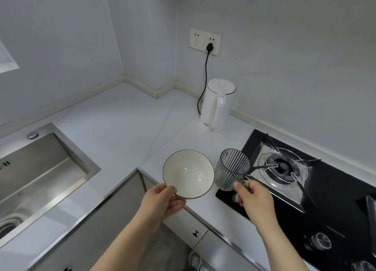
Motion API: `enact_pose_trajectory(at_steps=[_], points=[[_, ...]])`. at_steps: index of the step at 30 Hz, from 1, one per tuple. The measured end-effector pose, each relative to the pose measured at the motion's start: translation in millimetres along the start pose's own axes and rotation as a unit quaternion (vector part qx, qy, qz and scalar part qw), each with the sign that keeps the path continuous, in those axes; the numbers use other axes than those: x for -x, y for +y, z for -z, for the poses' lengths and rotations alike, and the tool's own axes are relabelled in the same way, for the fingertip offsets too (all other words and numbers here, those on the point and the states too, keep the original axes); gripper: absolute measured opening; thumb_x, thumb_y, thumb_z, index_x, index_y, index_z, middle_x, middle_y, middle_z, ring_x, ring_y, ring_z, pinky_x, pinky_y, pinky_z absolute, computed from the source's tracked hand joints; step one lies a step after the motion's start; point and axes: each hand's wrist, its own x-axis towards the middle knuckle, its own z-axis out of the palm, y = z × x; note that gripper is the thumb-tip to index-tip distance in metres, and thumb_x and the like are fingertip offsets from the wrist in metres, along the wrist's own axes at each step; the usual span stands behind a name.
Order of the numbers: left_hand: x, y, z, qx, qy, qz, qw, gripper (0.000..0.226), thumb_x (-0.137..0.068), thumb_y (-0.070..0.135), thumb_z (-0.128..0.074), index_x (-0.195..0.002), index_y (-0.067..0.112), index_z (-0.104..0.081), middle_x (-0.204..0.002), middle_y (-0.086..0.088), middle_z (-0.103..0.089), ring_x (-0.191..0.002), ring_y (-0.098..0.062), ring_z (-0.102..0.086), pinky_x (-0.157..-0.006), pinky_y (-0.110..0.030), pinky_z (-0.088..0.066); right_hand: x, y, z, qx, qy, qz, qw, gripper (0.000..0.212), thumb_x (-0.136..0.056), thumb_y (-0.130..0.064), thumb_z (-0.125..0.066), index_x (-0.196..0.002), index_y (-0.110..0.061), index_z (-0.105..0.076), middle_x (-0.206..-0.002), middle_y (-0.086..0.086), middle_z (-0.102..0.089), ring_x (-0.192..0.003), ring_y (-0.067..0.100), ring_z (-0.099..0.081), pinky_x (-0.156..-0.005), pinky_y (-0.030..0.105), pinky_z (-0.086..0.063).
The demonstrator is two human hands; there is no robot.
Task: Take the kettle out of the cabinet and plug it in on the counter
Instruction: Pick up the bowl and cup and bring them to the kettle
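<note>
A tall white kettle (217, 105) stands upright on the pale counter (122, 124) near the back wall. Its black cord (205, 75) runs up to a black plug (209, 46) seated in the right half of the wall socket (205, 41). My left hand (164, 201) grips the near rim of a white bowl (188, 174) with a dark edge, held above the counter's front corner. My right hand (254, 199) holds a ribbed clear glass mug (232, 169) by its handle, just right of the bowl. Both hands are well in front of the kettle.
A steel sink (40, 169) is set into the counter at the left. A black gas hob (305, 179) with a burner and knobs fills the right side. Grey cabinet doors (114, 220) with dark pulls sit below the counter edge.
</note>
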Motion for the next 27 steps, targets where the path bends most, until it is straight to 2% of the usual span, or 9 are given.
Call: enact_pose_trajectory(at_steps=[5, 13, 19, 23, 27], points=[[-45.9, 20.3, -35.1, -0.031, -0.011, 0.015, 0.999, 0.015, -0.087, 0.005, -0.054, -0.096, -0.002, -0.063, -0.083, -0.026, -0.07, -0.078, -0.033, -0.072, -0.07, -0.035, -0.058, -63.2, -0.3, 5.2, -0.016, 0.018, -0.017, 1.0, 0.016, -0.088, -0.022, -0.062, -0.079, -0.01, -0.066, -0.06, 0.005, -0.062, -0.062, 0.019, -0.058, -0.073, 0.043, -0.052], [-108.2, 41.8, -97.7, -0.072, -0.021, 0.049, 0.996, 0.015, -0.085, 0.003, -0.054, -0.095, -0.003, -0.064, -0.079, -0.024, -0.069, -0.078, -0.034, -0.069, -0.069, -0.034, -0.06, -166.2, 4.3, 24.8, -0.004, 0.04, -0.038, 0.998, 0.019, -0.09, -0.025, -0.06, -0.081, -0.008, -0.065, -0.06, 0.006, -0.063, -0.057, 0.02, -0.057, -0.06, 0.032, -0.046], [-144.4, 44.8, -134.6, -0.098, -0.038, 0.08, 0.991, 0.014, -0.087, 0.002, -0.051, -0.093, -0.002, -0.063, -0.078, -0.022, -0.068, -0.077, -0.034, -0.067, -0.071, -0.035, -0.059, -224.8, 10.5, 30.8, -0.006, 0.046, -0.052, 0.998, 0.017, -0.089, -0.026, -0.061, -0.082, -0.011, -0.066, -0.062, 0.008, -0.065, -0.061, 0.02, -0.059, -0.073, 0.042, -0.051], [-170.0, 49.4, -149.4, -0.111, -0.06, 0.104, 0.987, 0.014, -0.086, 0.002, -0.051, -0.092, -0.001, -0.063, -0.079, -0.022, -0.066, -0.079, -0.035, -0.066, -0.08, -0.039, -0.058, -258.1, 12.8, 35.4, 0.003, 0.05, -0.056, 0.997, 0.014, -0.088, -0.026, -0.061, -0.082, -0.016, -0.066, -0.064, 0.006, -0.068, -0.069, 0.025, -0.066, -0.077, 0.045, -0.055], [-200.8, 51.9, -162.9, -0.134, -0.069, 0.124, 0.981, 0.014, -0.087, 0.002, -0.051, -0.094, -0.001, -0.062, -0.083, -0.023, -0.064, -0.079, -0.035, -0.065, -0.074, -0.037, -0.059, -285.1, 11.3, 37.9, 0.03, 0.066, -0.055, 0.996, 0.014, -0.09, -0.026, -0.059, -0.087, -0.014, -0.066, -0.067, 0.006, -0.069, -0.066, 0.019, -0.065, -0.073, 0.038, -0.054]])
